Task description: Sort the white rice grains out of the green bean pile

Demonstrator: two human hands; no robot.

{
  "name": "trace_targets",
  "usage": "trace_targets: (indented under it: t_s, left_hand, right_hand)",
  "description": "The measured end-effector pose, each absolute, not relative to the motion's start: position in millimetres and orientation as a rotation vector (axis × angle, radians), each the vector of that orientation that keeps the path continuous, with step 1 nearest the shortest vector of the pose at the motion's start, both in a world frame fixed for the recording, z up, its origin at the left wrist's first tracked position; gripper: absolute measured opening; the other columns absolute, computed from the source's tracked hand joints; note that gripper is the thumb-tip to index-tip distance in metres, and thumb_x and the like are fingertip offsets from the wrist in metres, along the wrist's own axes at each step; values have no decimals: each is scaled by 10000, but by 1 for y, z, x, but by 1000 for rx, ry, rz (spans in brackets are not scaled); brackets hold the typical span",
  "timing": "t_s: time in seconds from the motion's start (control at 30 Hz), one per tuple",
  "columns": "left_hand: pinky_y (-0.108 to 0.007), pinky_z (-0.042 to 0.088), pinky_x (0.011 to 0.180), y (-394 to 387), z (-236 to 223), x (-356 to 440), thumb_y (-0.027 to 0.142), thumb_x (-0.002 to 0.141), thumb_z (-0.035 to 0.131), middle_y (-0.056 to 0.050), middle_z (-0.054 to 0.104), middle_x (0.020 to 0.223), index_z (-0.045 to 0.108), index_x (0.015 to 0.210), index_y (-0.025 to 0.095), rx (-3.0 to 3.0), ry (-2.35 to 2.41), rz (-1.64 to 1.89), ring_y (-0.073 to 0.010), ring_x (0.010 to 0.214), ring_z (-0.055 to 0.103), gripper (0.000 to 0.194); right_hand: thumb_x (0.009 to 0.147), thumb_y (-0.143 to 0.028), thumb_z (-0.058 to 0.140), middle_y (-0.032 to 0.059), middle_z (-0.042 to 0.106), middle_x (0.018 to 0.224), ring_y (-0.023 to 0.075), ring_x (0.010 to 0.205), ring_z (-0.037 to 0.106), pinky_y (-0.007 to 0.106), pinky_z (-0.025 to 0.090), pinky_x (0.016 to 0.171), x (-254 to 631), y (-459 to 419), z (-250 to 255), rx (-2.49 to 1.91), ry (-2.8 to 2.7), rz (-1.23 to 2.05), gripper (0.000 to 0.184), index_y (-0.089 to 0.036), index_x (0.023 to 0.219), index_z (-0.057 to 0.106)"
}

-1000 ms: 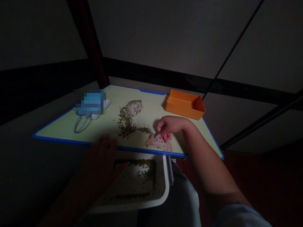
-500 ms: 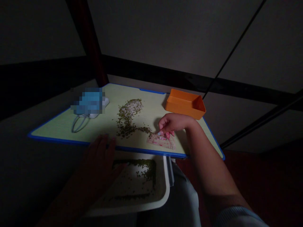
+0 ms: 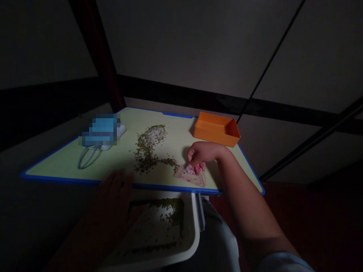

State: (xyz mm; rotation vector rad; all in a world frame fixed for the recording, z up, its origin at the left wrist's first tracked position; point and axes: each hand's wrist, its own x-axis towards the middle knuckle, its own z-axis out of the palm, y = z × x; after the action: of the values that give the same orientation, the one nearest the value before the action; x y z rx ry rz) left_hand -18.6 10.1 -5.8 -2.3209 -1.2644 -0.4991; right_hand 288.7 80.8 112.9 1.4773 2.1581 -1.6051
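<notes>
My right hand (image 3: 197,156) has its fingers closed on a clear pink protractor (image 3: 193,180), which lies against the pale tabletop (image 3: 113,162). Just left of the protractor ends a trail of small green beans (image 3: 146,164), mung beans by their look. Further back, the beans mix with a patch of white grains (image 3: 154,135). My left hand (image 3: 113,196) is in deep shadow, its fingers stretched over the table's front edge and its thumb apart. Below that edge, a white tray (image 3: 195,234) holds more green beans, mostly along its sides.
An orange open box (image 3: 215,138) stands at the back right of the table. A pixelated blue object (image 3: 102,128) with a white base and a looped cable (image 3: 82,156) is at the left. A blue rim (image 3: 176,187) edges the tabletop. Wall panels (image 3: 181,45) rise behind.
The whole view has shifted slightly, so the table sits lower and further left. Both hands keep nearly the same places, the right still on the protractor beside the beans.
</notes>
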Motion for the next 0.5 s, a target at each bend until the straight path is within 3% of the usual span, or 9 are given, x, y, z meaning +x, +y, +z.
trace_targets:
  t_s: [0.37, 0.5]
  left_hand:
    - [-537, 406, 993, 11, -3, -20, 627, 740, 386, -288, 476, 1292, 376, 1290, 38, -2308, -1261, -503, -407, 1256, 427, 805]
    - [-524, 411, 991, 12, -3, -20, 635, 738, 385, -289, 488, 1277, 421, 1257, 28, -2317, -1238, -503, -404, 1240, 446, 800]
  right_hand:
    - [785, -178, 617, -10, 651, 527, 99, 504, 610, 224, 477, 568, 297, 82, 115, 1697, 2154, -1409, 129, -135, 669, 582]
    - [777, -168, 616, -17, 644, 525, 88, 501, 606, 203, 466, 552, 297, 82, 115, 1643, 2153, -1479, 117, -131, 671, 583]
